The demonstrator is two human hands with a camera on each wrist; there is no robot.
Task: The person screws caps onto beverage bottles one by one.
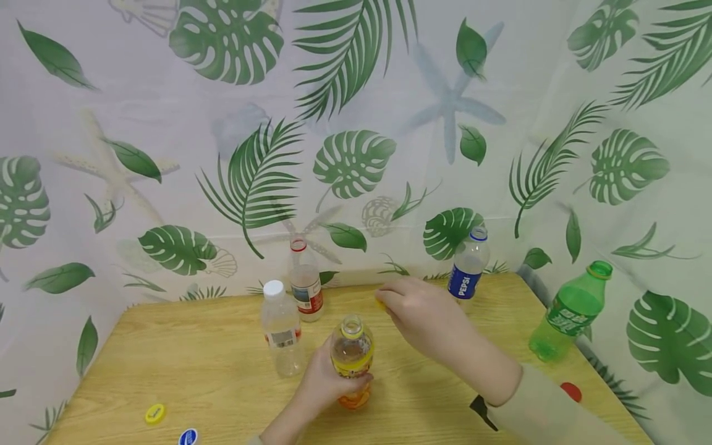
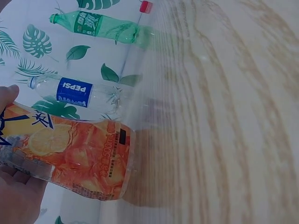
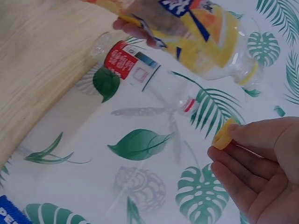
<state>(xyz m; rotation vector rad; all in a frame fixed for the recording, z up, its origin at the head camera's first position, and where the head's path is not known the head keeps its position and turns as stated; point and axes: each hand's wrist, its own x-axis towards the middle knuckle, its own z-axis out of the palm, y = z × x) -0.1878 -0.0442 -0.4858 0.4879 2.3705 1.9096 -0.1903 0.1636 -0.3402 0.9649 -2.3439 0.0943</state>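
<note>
My left hand [image 1: 325, 380] grips an uncapped plastic bottle [image 1: 352, 352] with an orange and yellow label around its middle. In the left wrist view the base of this orange-drink bottle [image 2: 93, 158] stands close to the wood surface. Between thumb and fingers, my right hand [image 3: 266, 163] pinches a yellow bottle cap [image 3: 224, 134]. That hand is to the right of the bottle's open neck, apart from it. Left of the held bottle stands a clear bottle with a white cap [image 1: 280, 327]. Behind that is an uncapped clear bottle with a red neck ring [image 1: 306, 284].
An uncapped Pepsi bottle [image 1: 468, 266] stands at the back right, and a green bottle [image 1: 573, 312] without a cap at the right edge. A red cap [image 1: 570, 392] lies near it. Yellow [image 1: 155, 413] and blue [image 1: 188, 437] caps lie front left. Leaf-patterned cloth [image 1: 356, 123] hangs behind the table.
</note>
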